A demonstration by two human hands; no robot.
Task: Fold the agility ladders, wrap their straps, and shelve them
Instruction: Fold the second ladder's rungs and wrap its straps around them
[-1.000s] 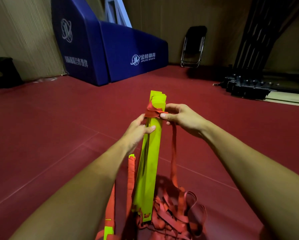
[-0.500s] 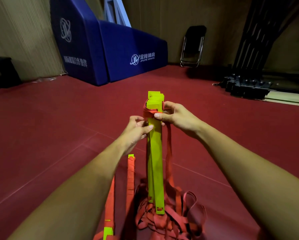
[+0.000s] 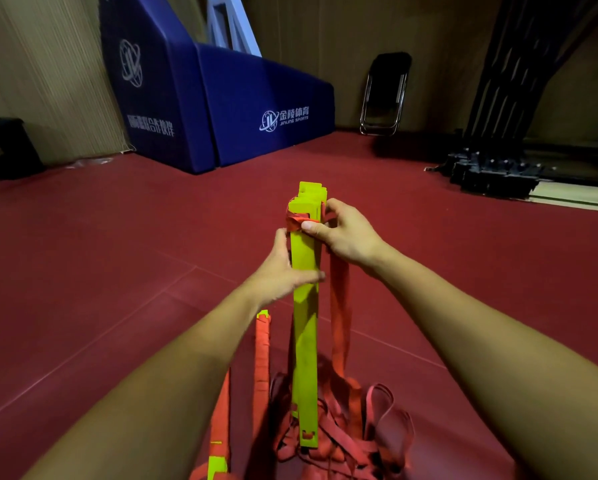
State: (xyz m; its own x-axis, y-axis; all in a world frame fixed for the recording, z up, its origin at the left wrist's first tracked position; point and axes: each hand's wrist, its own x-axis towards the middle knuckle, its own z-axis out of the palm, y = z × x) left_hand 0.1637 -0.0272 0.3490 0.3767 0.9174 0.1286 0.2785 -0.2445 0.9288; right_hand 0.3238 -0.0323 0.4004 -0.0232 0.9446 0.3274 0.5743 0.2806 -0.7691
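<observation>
- Well, on my feed the stack of yellow rungs stands almost upright in the middle of the view. Its long axis runs from the floor up toward the far wall, and the notched top end points up and away from the camera.
- I see the left hand wrapped around the stack somewhat below its top. The thumb lies across the near face and the fingers curl behind the left edge.
- I see the right hand at the top right edge. Its thumb pinches the red strap against the near face, where the strap bunches round the stack just under the top end.
- From that pinch the strap hangs straight down just beside the stack's right edge, running parallel to it.
- The stack's bottom end sits in a pile of loose straps on the floor. I cannot tell whether the end touches the floor itself.
- A second bundle, bound in red with a yellow tip, lies just left of the stack. It is apart from the stack and points roughly the same way.
- Farther back I can make out a blue pad against the wall, a folding chair and a black frame at the right.
</observation>
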